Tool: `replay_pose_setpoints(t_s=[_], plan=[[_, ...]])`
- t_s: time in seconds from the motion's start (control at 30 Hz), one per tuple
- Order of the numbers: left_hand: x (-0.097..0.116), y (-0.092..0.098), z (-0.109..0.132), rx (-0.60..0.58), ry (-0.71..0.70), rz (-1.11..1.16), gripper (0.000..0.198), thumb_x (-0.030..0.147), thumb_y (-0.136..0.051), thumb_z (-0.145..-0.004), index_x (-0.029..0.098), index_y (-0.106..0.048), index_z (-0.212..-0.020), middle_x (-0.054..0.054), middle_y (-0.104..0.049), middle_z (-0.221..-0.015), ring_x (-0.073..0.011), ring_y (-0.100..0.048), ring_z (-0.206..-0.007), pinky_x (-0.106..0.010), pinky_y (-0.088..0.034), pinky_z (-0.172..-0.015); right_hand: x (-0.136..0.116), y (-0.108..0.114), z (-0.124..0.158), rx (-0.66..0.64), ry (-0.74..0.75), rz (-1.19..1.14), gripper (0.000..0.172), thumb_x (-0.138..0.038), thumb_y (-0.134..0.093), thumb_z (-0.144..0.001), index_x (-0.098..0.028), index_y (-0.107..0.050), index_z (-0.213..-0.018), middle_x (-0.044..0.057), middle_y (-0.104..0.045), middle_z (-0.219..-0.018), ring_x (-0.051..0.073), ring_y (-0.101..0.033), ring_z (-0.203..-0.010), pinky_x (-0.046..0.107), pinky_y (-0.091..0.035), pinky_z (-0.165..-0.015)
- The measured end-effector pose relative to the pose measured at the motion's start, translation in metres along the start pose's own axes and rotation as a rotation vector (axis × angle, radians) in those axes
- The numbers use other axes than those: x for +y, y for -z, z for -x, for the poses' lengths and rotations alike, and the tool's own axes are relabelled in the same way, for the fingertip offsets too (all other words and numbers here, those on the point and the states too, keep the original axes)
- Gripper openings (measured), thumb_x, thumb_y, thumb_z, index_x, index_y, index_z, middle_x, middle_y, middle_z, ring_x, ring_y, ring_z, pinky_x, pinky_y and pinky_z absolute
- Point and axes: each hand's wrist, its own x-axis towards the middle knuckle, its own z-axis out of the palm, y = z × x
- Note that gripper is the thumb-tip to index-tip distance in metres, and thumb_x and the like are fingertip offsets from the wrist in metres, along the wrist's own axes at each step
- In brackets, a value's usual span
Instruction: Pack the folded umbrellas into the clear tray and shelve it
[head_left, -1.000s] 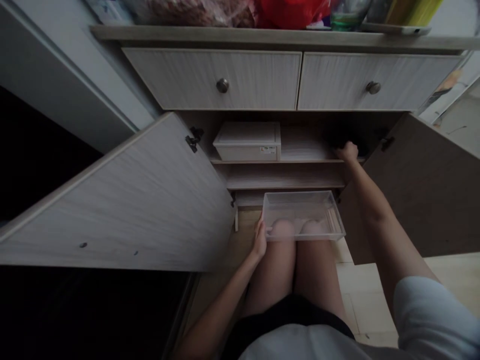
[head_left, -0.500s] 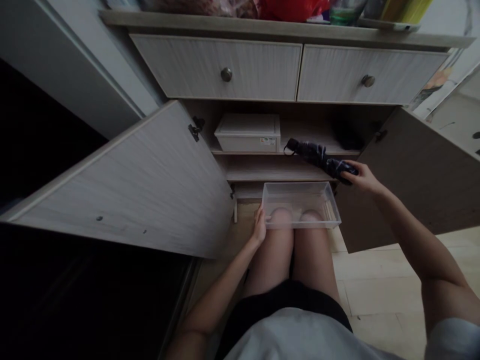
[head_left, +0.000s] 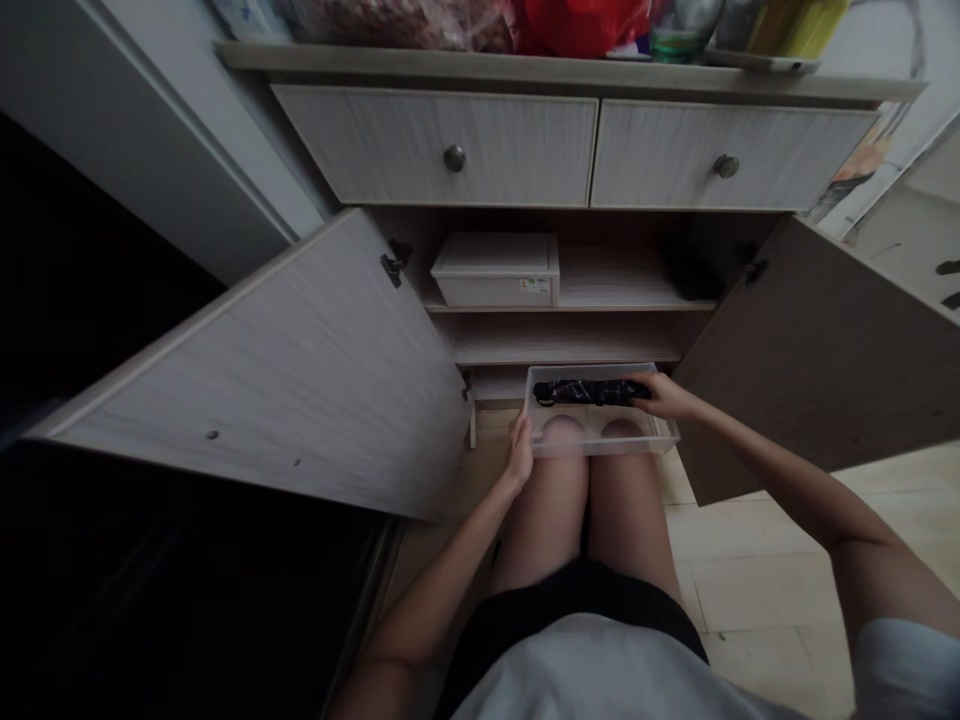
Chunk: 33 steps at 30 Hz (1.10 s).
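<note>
A clear plastic box (head_left: 600, 452) rests on my knees in front of the open cabinet. My left hand (head_left: 519, 455) grips the box's left edge. A folded dark patterned umbrella (head_left: 589, 392) lies along the far side of the box, with its strap end to the left. My right hand (head_left: 664, 397) is shut around the umbrella's right end, just inside the box's right part. The umbrella seems to touch the box, though the clear wall makes the contact hard to judge.
A white lidded box (head_left: 495, 270) and a dark soft item (head_left: 690, 270) sit on the cabinet shelf (head_left: 570, 300). Both cabinet doors (head_left: 262, 370) stand wide open beneath several drawers. A red bag (head_left: 585, 25) lies on top; tiled floor shows at right.
My right hand has moved left and down, bringing the umbrella from above the lower shelf into the clear box. The box and my left hand have barely moved.
</note>
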Motion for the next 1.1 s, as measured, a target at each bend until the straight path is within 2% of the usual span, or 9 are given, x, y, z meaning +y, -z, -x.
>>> replay_pose_setpoints(t_s=[0.1,0.17,0.37,0.53,0.73,0.87,0.97,1.03,1.1], plan=[[0.002,0.002,0.002,-0.013,-0.003,0.001,0.064,0.057,-0.06,-0.089,0.023,-0.058,-0.144,-0.013,-0.052,-0.15,-0.0232,-0.072,-0.093,-0.039,-0.056,-0.091,0.004,-0.004,-0.006,-0.012,0.067,0.12,0.046,-0.012,-0.06,-0.077,-0.014,-0.066,-0.122,0.013,-0.072,-0.113,0.026,-0.068,-0.105,0.037,-0.052,-0.093],[0.004,0.003,0.004,-0.02,-0.024,0.01,0.063,0.056,-0.061,-0.089,0.024,-0.058,-0.143,-0.011,-0.051,-0.152,-0.0247,-0.07,-0.101,-0.038,-0.056,-0.091,0.003,-0.007,-0.008,-0.028,0.076,0.241,0.047,-0.01,-0.059,-0.076,-0.011,-0.064,-0.123,0.016,-0.07,-0.113,0.028,-0.065,-0.106,0.037,-0.05,-0.093],[0.006,0.002,0.007,-0.02,-0.074,0.015,0.059,0.053,-0.063,-0.088,0.023,-0.062,-0.139,-0.011,-0.054,-0.15,-0.0286,-0.061,-0.123,-0.034,-0.057,-0.092,-0.009,-0.018,-0.011,-0.067,-0.054,0.574,0.048,-0.007,-0.055,-0.081,-0.014,-0.059,-0.128,0.017,-0.065,-0.119,0.029,-0.059,-0.109,0.036,-0.044,-0.09],[0.003,0.004,0.004,-0.032,-0.041,0.002,0.067,0.058,-0.064,-0.086,0.022,-0.059,-0.143,-0.012,-0.05,-0.153,-0.0264,-0.069,-0.106,-0.035,-0.058,-0.087,-0.02,-0.02,-0.016,-0.063,-0.012,0.749,0.033,-0.01,-0.046,-0.093,-0.016,-0.065,-0.119,0.017,-0.065,-0.111,0.028,-0.058,-0.103,0.035,-0.039,-0.087],[0.004,0.005,0.002,-0.044,-0.051,0.013,0.065,0.058,-0.064,-0.085,0.024,-0.061,-0.14,-0.009,-0.052,-0.152,-0.0282,-0.065,-0.116,-0.035,-0.058,-0.088,-0.026,-0.018,-0.026,-0.065,0.041,0.791,0.031,-0.011,-0.04,-0.097,-0.014,-0.069,-0.107,0.019,-0.064,-0.106,0.029,-0.055,-0.101,0.037,-0.036,-0.084],[0.005,0.003,0.001,-0.027,-0.021,0.009,0.064,0.055,-0.064,-0.087,0.023,-0.06,-0.141,-0.011,-0.05,-0.154,-0.0257,-0.07,-0.104,-0.036,-0.059,-0.086,-0.027,-0.02,-0.026,-0.101,0.044,0.822,0.031,-0.011,-0.039,-0.098,-0.013,-0.068,-0.11,0.019,-0.063,-0.107,0.029,-0.055,-0.101,0.037,-0.036,-0.084],[0.004,0.003,0.0,-0.017,-0.02,0.005,0.066,0.059,-0.062,-0.086,0.025,-0.059,-0.142,-0.01,-0.049,-0.155,-0.0245,-0.071,-0.1,-0.036,-0.058,-0.086,-0.024,-0.008,-0.026,-0.107,0.058,0.803,0.029,-0.018,-0.06,-0.089,-0.015,-0.067,-0.117,0.02,-0.062,-0.116,0.03,-0.055,-0.105,0.037,-0.038,-0.086],[0.003,0.003,0.0,-0.02,-0.025,0.004,0.068,0.062,-0.062,-0.086,0.026,-0.058,-0.143,-0.009,-0.051,-0.154,-0.0254,-0.07,-0.102,-0.036,-0.058,-0.085,-0.015,0.011,-0.03,-0.098,0.044,0.701,0.046,-0.026,-0.072,-0.08,-0.018,-0.064,-0.124,0.017,-0.061,-0.122,0.031,-0.056,-0.108,0.036,-0.041,-0.088],[0.002,0.004,0.0,-0.038,-0.036,0.006,0.069,0.062,-0.062,-0.085,0.025,-0.058,-0.144,-0.009,-0.054,-0.151,-0.027,-0.07,-0.105,-0.037,-0.059,-0.085,0.001,0.037,-0.038,-0.062,-0.013,0.547,0.051,-0.033,-0.072,-0.08,-0.021,-0.063,-0.129,0.013,-0.063,-0.12,0.028,-0.058,-0.108,0.035,-0.043,-0.089]])
